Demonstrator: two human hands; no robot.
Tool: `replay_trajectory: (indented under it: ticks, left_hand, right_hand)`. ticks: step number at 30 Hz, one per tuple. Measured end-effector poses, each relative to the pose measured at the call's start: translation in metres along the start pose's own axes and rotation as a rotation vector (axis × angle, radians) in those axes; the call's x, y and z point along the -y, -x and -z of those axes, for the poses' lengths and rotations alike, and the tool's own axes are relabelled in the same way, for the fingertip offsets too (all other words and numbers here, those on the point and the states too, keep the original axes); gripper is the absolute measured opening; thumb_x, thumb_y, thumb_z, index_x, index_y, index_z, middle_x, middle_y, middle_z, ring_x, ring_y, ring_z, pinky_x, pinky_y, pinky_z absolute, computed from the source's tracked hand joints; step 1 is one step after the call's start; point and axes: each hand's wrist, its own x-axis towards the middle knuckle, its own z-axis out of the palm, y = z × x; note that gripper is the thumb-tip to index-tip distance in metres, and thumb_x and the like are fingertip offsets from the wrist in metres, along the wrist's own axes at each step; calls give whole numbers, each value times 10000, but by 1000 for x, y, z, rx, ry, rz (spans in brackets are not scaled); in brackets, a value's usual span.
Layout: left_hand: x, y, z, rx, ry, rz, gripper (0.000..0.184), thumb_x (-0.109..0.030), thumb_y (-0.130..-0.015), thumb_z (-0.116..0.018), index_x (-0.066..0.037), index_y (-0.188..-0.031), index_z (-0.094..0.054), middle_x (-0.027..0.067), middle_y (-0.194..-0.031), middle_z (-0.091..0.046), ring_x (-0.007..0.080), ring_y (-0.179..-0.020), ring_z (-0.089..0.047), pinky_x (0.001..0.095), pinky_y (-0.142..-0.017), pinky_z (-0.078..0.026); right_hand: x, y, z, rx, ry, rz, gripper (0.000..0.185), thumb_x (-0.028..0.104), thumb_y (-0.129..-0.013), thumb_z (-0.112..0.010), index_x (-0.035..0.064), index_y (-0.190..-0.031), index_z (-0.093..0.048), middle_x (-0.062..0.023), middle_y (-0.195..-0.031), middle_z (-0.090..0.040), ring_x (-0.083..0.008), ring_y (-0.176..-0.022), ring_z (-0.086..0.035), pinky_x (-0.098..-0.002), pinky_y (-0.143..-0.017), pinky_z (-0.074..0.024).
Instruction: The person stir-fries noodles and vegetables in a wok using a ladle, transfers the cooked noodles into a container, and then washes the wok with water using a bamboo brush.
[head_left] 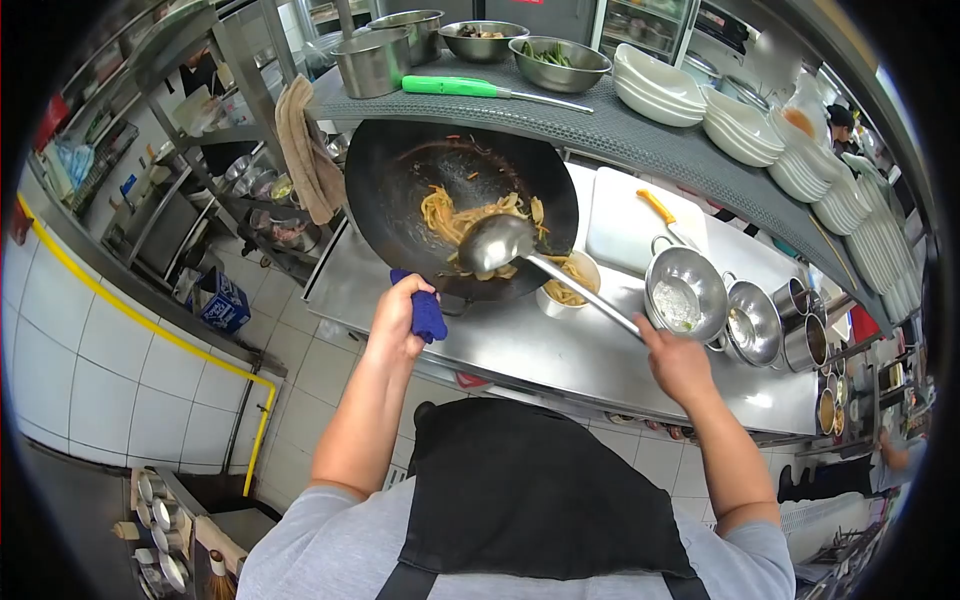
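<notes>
My left hand (398, 312) is closed round a folded blue cloth (430, 318) at the near rim of a large dark wok (385, 200). Whether the cloth wraps the wok's handle is hidden. The wok is tilted toward me, with noodles (442, 212) and vegetable strips inside. In my right hand (680, 368) is the long handle of a steel ladle (497, 243), its bowl over the wok's lower right edge, among the noodles. Just below the ladle's handle stands a round pale container (556, 306) with noodles in it.
A white cutting board (612, 225) and a yellow-handled knife (657, 207) lie behind the container. Steel bowls (688, 285) stand to the right. The shelf (640, 130) above carries a green-handled tool (450, 87), pots and stacked white dishes (655, 90). A towel (308, 150) hangs left.
</notes>
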Motion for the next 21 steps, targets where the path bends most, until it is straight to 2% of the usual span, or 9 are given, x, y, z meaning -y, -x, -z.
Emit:
replay_trajectory:
  ticks: [3, 7, 10, 13, 15, 16, 18, 19, 21]
  left_hand:
    - [0, 2, -1, -2, -22, -4, 115, -103, -724, -620, -33, -795, -560, 81, -690, -579, 192, -570, -565, 306, -505, -468]
    - [4, -6, -2, 26, -70, -22, 162, -146, -717, -603, -57, -848, -566, 79, -707, -596, 189, -554, -553, 304, -497, -456]
    - [4, -7, -6, 75, -54, -58, 134, -139, -720, -604, -78, -835, -572, 71, -711, -592, 183, -580, -557, 310, -498, -455]
    - [5, -9, -10, 73, -44, -50, 127, -126, -725, -600, -74, -837, -570, 75, -712, -590, 185, -586, -556, 312, -503, -455]
    - [7, -10, -11, 44, -46, -57, 119, -120, -726, -600, -72, -828, -564, 81, -713, -589, 186, -592, -558, 313, -507, -455]
    - [7, -11, -11, 25, -55, -65, 111, -114, -726, -600, -70, -819, -558, 87, -715, -589, 187, -599, -560, 314, -511, -455]
    - [8, -14, -8, 15, -39, -77, 106, -111, -726, -600, -67, -810, -552, 90, -714, -587, 190, -602, -561, 313, -514, -455]
    - [10, -14, -7, 12, -41, -73, 102, -108, -725, -601, -65, -800, -547, 94, -713, -584, 193, -606, -561, 312, -518, -454]
    - [9, -10, -9, 15, -53, -63, 87, -93, -727, -605, -50, -782, -553, 86, -704, -575, 190, -596, -557, 306, -520, -455]
  right_hand:
    - [-3, -20, 5, -66, -71, -96, 643, 79, -777, -597, 188, -1393, -444, -152, -911, -660, -348, -756, -650, -464, -688, -529]
    - [5, -77, -11, -234, -250, -109, 612, 86, -796, -559, 163, -1390, -435, -185, -938, -663, -367, -799, -647, -470, -727, -518]
    - [13, -87, -18, -108, -248, -162, 598, 97, -806, -547, 158, -1390, -434, -183, -935, -664, -367, -827, -646, -478, -731, -513]
    - [-4, -46, -26, -88, -255, -107, 592, 88, -805, -560, 161, -1381, -447, -189, -930, -666, -368, -831, -647, -481, -742, -511]
    - [-12, -9, -14, 23, -223, -111, 633, 85, -794, -586, 176, -1402, -432, -199, -922, -665, -369, -834, -647, -476, -750, -516]
    - [-19, 4, -14, 20, -218, -100, 633, 85, -794, -586, 176, -1402, -432, -199, -922, -665, -369, -834, -647, -476, -750, -516]
    - [-29, 21, -14, -104, -276, -15, 634, 75, -776, -589, 147, -1393, -460, -252, -942, -654, -404, -847, -641, -462, -767, -514]
    - [-28, 18, -17, -103, -283, -23, 634, 75, -776, -589, 147, -1393, -460, -252, -942, -654, -404, -847, -641, -462, -767, -514]
    - [-21, -1, -23, -93, -456, -174, 659, 90, -783, -601, 169, -1416, -434, -226, -916, -660, -409, -850, -633, -465, -762, -506]
